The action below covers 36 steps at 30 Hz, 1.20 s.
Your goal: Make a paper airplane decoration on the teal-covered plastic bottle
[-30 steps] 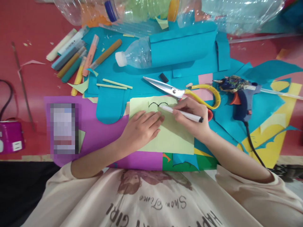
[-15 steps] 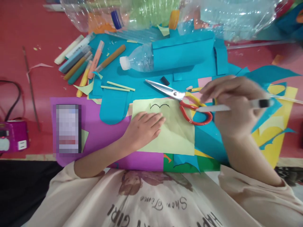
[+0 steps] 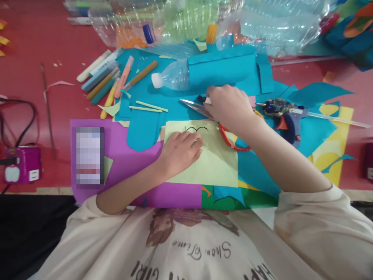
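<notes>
My left hand lies flat, fingers stretched out, on a pale green sheet of paper. Just above its fingertips, a black wavy line of two arcs is drawn on the sheet. My right hand is closed around a white marker, of which only a short piece shows; it meets a small black cap lying on blue paper. Under that hand and forearm are scissors with red and yellow handles, their blades pointing left and partly covered.
A bottle wrapped in blue paper lies beyond my hands. Several markers are at the left, near two thin green strips. At the right sits a glue gun. A phone rests on purple paper. Large clear bottles line the back.
My right hand has moved left and away from me with the marker, from beside the scissor handles to the black cap. The glue gun has come into sight. My left hand stays on the sheet.
</notes>
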Available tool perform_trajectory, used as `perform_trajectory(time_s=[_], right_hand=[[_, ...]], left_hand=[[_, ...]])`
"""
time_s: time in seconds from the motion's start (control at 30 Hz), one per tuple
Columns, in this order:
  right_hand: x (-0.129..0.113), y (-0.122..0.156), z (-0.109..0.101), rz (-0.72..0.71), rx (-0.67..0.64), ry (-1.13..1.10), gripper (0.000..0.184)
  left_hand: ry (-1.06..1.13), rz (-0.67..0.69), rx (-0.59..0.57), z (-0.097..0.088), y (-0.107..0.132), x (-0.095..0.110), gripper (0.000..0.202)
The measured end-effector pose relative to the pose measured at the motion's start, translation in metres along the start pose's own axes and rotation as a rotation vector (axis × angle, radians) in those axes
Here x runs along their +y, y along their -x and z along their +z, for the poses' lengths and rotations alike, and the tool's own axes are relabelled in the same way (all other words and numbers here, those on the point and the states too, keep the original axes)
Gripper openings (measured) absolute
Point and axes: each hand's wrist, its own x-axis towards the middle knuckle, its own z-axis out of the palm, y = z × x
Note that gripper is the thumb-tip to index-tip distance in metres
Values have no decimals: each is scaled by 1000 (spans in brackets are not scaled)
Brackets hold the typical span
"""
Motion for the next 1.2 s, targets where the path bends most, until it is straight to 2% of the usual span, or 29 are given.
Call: perform_trajectory(time_s=[0.1,0.2,0.3,0.37,0.47,0.6,0.67,0.73,0.8,0.87,0.9,0.97,1.03,1.1,1.2], right_hand=[[1,3,-5,-3,13,13,21],[0,21,-21,-19,25,44,13],[-8,53,-39,-125,35,24,5],[-17,75,-46,-158,11,35,11],[-29,99,-45,-205,-35,48,12],[-35,114,-40,-247,-63,-31,14],[-37,119,-46,-258,-22,-138,15],[-37,122,-58,-213,38,-283,16],[-36,125,-70,-66,185,-457,18],[-30,123,-77,90,366,-683,22],[-26,121,-77,113,378,-819,26],[-16,116,-72,111,306,-1030,45],[-9,112,-60,193,213,-1160,55],[-7,110,-46,289,197,-1297,46],[-10,111,-27,301,121,-1475,29]], left_hand=[[60,-40,-45,-4,-7,-3,25],[177,-59,-45,-7,-10,-10,29],[333,-125,96,-12,-6,-17,29],[465,-189,190,-13,-1,-18,26],[586,-182,233,-14,4,-15,24],[627,-141,218,-13,6,-8,17],[705,-161,228,-13,6,-9,16],[812,-258,284,-13,5,-12,16],[937,-386,324,-13,5,-16,18],[1049,-485,316,-12,5,-19,22],[1093,-512,295,-12,4,-20,22],[1154,-534,256,-11,4,-20,22],[1213,-535,234,-10,4,-18,23],[1271,-543,225,-9,4,-17,25],[1311,-557,224,-8,4,-16,25]])
